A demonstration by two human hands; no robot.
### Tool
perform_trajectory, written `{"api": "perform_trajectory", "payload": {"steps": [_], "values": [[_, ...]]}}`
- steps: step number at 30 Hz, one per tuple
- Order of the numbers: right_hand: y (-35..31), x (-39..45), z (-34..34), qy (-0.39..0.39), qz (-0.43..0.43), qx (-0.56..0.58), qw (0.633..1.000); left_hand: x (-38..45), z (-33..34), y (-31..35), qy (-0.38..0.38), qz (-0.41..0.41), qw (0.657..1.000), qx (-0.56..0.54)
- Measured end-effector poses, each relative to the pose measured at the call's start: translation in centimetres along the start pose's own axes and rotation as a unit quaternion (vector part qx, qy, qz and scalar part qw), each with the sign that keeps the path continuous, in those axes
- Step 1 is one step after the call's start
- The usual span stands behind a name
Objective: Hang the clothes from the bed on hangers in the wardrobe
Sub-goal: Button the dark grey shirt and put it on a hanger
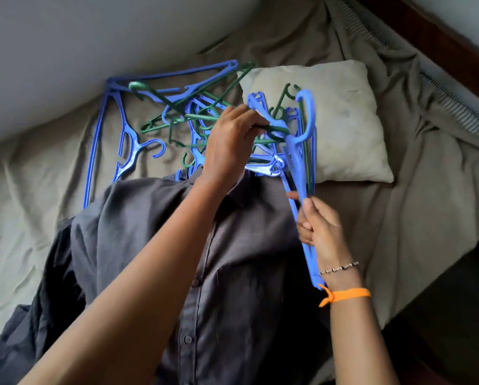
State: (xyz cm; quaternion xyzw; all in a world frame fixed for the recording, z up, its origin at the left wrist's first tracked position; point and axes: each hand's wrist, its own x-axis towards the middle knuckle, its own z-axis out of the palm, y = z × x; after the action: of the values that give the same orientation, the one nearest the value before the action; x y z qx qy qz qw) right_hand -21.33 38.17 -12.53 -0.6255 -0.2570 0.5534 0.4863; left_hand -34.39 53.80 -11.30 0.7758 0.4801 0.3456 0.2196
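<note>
A dark grey button shirt (241, 273) lies spread face up on the bed, collar toward a tangle of blue and green plastic hangers (177, 115). My right hand (320, 232) grips a blue hanger (302, 151) by one arm, its hook pointing up over the pillow. My left hand (230, 143) reaches across the shirt collar and pinches a green hanger (274, 130) that is caught among the others beside the blue one.
A beige pillow (344, 120) lies right of the hangers on the rumpled khaki sheet (33, 190). A white wall (66, 51) runs along the far side. The bed's edge and a dark floor (455, 315) are at the right.
</note>
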Motion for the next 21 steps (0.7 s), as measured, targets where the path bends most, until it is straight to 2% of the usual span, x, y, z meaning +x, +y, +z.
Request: {"api": "perform_trajectory", "payload": {"steps": [2, 5, 7, 12, 15, 18, 21], "values": [[-1.1, -1.4, -0.7, 0.016, -0.005, -0.072, 0.997, 0.4, 0.2, -0.5, -0.011, -0.032, 0.999, 0.022], [-2.4, -3.6, -1.7, 0.031, -0.014, -0.16, 0.987, 0.1, 0.7, -0.8, -0.059, -0.014, 0.998, 0.025], [-2.5, -4.3, -1.7, 0.064, -0.052, -0.219, 0.972, -0.3, 1.1, -0.4, -0.068, -0.021, 0.997, 0.006], [-1.1, -4.2, -0.3, 0.185, -0.119, -0.38, 0.899, -0.2, 1.5, 0.8, 0.024, -0.076, 0.997, 0.01], [-0.2, -4.1, -0.3, 0.229, -0.17, -0.454, 0.844, 0.4, 0.5, 1.1, 0.062, -0.065, 0.995, -0.044], [0.1, -5.0, -0.2, 0.26, -0.167, -0.447, 0.84, 0.6, -0.6, 1.6, 0.005, -0.025, 0.998, -0.063], [0.3, -5.9, 0.2, 0.272, -0.147, -0.406, 0.86, 0.2, -1.2, 1.6, -0.116, -0.017, 0.989, -0.094]]}}
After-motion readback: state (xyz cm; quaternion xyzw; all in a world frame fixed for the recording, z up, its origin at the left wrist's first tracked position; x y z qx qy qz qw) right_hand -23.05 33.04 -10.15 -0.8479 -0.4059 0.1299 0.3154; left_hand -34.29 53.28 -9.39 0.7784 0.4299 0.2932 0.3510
